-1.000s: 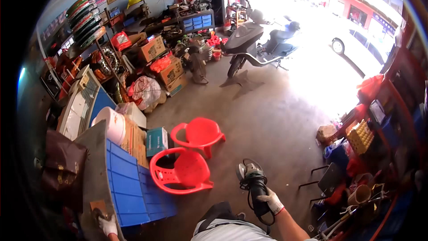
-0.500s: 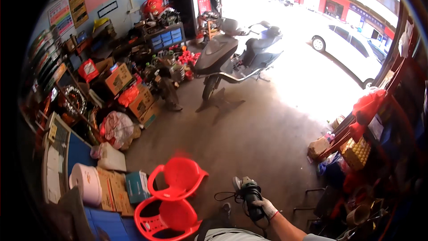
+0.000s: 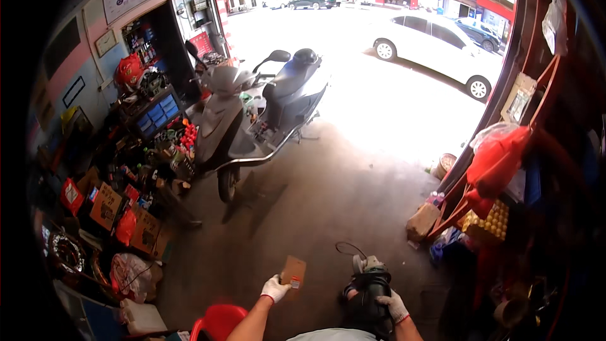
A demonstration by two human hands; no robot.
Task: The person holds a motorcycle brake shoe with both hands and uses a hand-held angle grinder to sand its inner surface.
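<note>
My left hand [image 3: 275,288], in a white work glove, is closed on the edge of a flat brown cardboard piece [image 3: 292,271] with a small white and red label. Whether it is a thin box or a sheet, I cannot tell. My right hand [image 3: 394,307], gloved too, grips the dark body of an angle grinder [image 3: 377,284]. The grinder's disc and head point away from me, and its cord [image 3: 344,248] loops out beside the head. My right fingers are partly hidden behind the tool.
A red plastic chair [image 3: 224,319] stands at my lower left. Ahead is a grey scooter [image 3: 233,126] on the concrete floor. Cardboard boxes [image 3: 106,205] and parts crowd the left wall; a red shelf frame with a red bag [image 3: 499,161] is on the right. A white car [image 3: 429,44] is outside.
My left hand has come into view holding the cardboard piece. The view has swung right and up, toward the street. My right hand still grips the grinder.
</note>
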